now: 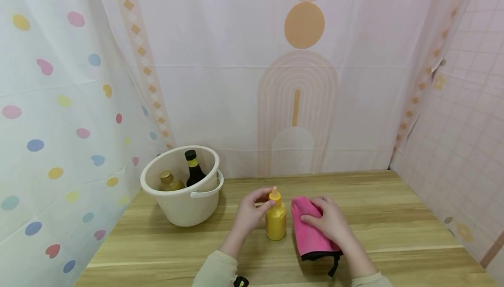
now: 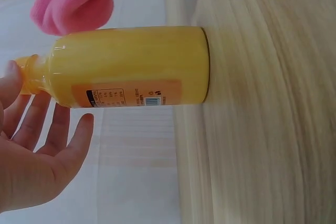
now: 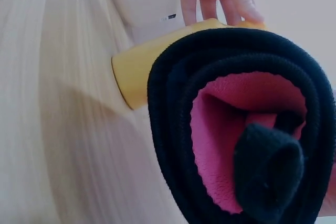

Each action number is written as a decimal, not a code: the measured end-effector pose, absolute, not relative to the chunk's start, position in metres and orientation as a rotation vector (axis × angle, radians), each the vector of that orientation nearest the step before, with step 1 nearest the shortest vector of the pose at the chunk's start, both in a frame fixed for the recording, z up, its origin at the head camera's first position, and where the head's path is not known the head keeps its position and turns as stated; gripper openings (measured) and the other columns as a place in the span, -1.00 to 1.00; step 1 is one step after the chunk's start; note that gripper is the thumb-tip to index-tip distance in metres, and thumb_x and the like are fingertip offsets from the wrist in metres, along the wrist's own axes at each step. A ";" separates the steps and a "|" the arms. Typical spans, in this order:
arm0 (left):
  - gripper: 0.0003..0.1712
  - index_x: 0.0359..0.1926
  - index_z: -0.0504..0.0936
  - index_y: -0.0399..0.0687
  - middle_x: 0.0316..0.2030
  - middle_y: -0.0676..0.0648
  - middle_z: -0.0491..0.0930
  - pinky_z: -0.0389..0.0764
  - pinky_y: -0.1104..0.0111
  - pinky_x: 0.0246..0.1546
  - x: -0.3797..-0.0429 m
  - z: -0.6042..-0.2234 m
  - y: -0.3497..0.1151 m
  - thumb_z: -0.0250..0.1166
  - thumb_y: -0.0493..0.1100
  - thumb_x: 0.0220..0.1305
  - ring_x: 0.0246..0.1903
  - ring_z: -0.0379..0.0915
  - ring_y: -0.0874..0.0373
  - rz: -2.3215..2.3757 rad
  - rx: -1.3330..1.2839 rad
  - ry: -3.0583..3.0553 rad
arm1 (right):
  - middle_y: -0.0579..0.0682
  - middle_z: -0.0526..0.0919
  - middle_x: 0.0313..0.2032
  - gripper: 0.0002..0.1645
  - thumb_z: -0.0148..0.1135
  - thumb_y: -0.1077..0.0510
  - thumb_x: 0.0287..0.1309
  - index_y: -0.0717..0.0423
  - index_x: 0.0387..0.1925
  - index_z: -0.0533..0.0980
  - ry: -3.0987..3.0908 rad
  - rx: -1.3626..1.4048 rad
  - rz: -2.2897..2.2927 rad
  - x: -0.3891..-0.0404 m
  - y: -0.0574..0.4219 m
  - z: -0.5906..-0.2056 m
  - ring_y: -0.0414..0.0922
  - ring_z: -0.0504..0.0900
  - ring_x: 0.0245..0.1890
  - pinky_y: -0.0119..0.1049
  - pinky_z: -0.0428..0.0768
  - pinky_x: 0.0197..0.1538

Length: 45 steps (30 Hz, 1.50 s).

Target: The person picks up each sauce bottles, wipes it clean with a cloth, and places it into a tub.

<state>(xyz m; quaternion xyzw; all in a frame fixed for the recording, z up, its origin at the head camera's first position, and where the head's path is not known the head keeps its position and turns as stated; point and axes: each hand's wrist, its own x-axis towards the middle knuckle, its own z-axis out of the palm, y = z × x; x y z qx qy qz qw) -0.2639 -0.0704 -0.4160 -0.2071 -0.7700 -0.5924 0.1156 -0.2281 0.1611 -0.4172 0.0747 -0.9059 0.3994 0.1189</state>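
Note:
A yellow squeeze bottle [image 1: 276, 223] with a nozzle cap stands upright on the wooden table. My left hand [image 1: 250, 210] pinches it at the cap; in the left wrist view, the thumb lies on the cap and the other fingers are behind the neck. The bottle's printed label [image 2: 126, 93] shows there too. Just right of the bottle, my right hand [image 1: 330, 220] grips a folded pink cloth [image 1: 311, 234] with black edging and a black hanging loop [image 1: 334, 265]. Seen from the right wrist, the rolled cloth's black edge [image 3: 170, 129] hides part of the bottle.
At the back left stands a white bucket [image 1: 183, 210] with its handle lowered on the right side. Inside are a dark bottle [image 1: 194, 174] with a black cap and a bottle with a gold cap [image 1: 167, 176]. Printed curtains [image 1: 212, 103] hang behind and beside the table [image 1: 378, 217].

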 end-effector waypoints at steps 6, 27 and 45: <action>-0.70 0.00 0.69 -0.13 -0.17 -0.10 0.69 0.63 0.22 -0.10 -0.265 -0.414 -0.071 0.40 -0.27 0.23 -0.13 0.59 0.02 -1.687 -0.602 -2.298 | 0.13 0.54 0.05 -0.41 0.50 0.01 0.07 0.17 0.11 0.59 -2.553 0.227 1.196 -0.232 0.155 -0.410 0.08 0.56 -0.01 0.06 0.55 0.02; -0.74 -0.04 0.67 -0.21 -0.19 -0.14 0.69 0.63 0.21 -0.12 -0.268 -0.413 -0.071 0.38 -0.32 0.23 -0.17 0.63 -0.05 -1.542 -0.687 -2.293 | 0.17 0.51 0.04 -0.44 0.50 0.04 0.08 0.10 0.12 0.60 -2.354 0.180 1.454 -0.247 0.120 -0.401 0.06 0.52 -0.07 -0.04 0.58 -0.09; -0.72 -0.01 0.67 -0.13 -0.16 -0.08 0.69 0.62 0.23 -0.10 -0.266 -0.414 -0.069 0.37 -0.31 0.24 -0.15 0.62 -0.01 -1.560 -0.661 -2.308 | 0.15 0.55 -0.05 -0.56 0.50 0.03 0.06 0.16 -0.05 0.64 -2.536 0.217 1.373 -0.245 0.124 -0.432 0.00 0.55 -0.14 -0.03 0.58 -0.10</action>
